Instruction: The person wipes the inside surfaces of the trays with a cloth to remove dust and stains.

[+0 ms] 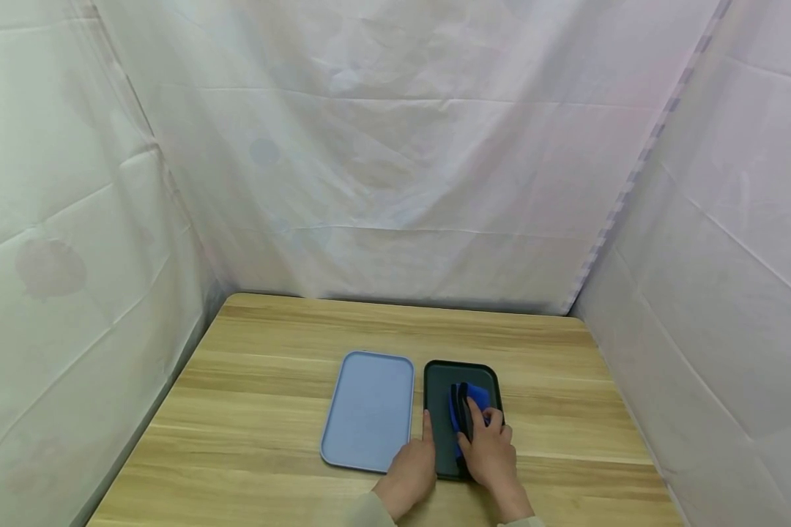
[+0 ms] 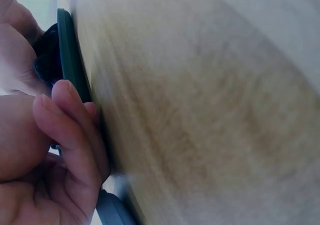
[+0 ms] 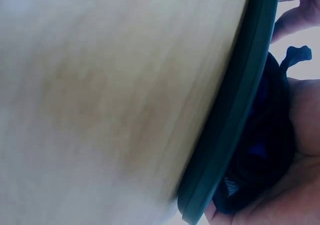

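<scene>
A dark green tray [image 1: 438, 384] lies on the table, with a folded blue fabric piece with black edging [image 1: 479, 394] on its right part. My right hand [image 1: 491, 450] grips this fabric from above, thumb on its left side and fingers spread over its right. In the right wrist view the bunched fabric [image 3: 265, 155] sits between the hand and the tray rim [image 3: 235, 110]. My left hand [image 1: 411, 468] touches the tray's left edge, its index finger straight along it. The left wrist view has its other fingers [image 2: 75, 135] bent loosely beside the tray rim [image 2: 70, 55].
A light blue tray [image 1: 369, 410] lies just left of the dark one, a narrow gap between them. Both are on a wood-grain table [image 1: 257, 410]. Pale hanging cloth [image 1: 395, 161] encloses the table at the back and both sides.
</scene>
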Motion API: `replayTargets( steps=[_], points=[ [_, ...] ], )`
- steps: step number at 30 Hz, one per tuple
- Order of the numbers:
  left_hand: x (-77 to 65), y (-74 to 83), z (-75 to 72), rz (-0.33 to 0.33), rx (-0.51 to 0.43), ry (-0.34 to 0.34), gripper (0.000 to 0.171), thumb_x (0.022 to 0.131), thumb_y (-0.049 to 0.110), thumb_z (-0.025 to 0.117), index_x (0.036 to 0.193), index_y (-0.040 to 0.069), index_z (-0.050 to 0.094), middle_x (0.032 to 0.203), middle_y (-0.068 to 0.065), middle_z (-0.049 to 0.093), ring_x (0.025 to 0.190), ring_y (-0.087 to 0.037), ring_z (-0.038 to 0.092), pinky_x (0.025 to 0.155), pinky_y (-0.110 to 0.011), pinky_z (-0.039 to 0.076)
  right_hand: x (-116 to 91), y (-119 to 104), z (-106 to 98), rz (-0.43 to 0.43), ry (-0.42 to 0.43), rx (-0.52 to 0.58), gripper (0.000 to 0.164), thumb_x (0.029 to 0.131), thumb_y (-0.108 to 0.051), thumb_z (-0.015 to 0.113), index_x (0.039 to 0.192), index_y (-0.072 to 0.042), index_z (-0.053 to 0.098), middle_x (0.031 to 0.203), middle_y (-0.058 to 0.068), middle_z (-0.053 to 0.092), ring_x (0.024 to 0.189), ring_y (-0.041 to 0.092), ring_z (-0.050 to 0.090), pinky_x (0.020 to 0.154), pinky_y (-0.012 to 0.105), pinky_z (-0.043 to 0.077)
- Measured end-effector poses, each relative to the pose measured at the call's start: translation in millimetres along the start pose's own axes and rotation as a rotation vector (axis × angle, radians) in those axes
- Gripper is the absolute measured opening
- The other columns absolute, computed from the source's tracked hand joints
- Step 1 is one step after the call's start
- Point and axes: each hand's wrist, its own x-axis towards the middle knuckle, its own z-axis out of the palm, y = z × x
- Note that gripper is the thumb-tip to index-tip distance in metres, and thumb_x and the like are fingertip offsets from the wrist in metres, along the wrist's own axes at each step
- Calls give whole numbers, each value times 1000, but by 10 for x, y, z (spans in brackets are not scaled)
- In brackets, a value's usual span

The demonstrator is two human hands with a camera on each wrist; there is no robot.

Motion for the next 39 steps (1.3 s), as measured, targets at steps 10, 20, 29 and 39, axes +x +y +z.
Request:
replayTargets(
  steps=[10,20,29,39],
  points=[
    [2,-3,-10,-4,3,3,96,82,8,71,154,-1,9,49,1,47,41,-12,44,43,-26,39,22,16,11,24,-19,38,73,87,-40,68,151,-26,34,139,25,30,105,44,43,61,44,44],
    [15,5,-10,-9,9,-8,96,82,8,71,154,0,9,51,0,47,43,-12,44,45,-26,40,33,31,-42,83,-49,83,84,78,-35,75,151,-28,34,138,25,28,100,43,44,55,38,42],
    [20,24,-13,-5,32,5,98,80,8,73,154,-1,9,51,0,47,43,-11,44,45,-26,40,52,82,-165,82,56,136,69,81,-23,69,145,-24,44,129,20,47,101,38,55,61,42,47],
    [-1,13,-4,-2,55,41,95,80,6,71,154,-2,12,50,-1,45,43,-12,42,44,-27,38,100,305,-405,81,87,259,67,87,-23,64,148,-21,39,129,23,47,101,36,59,73,45,48]
  ],
)
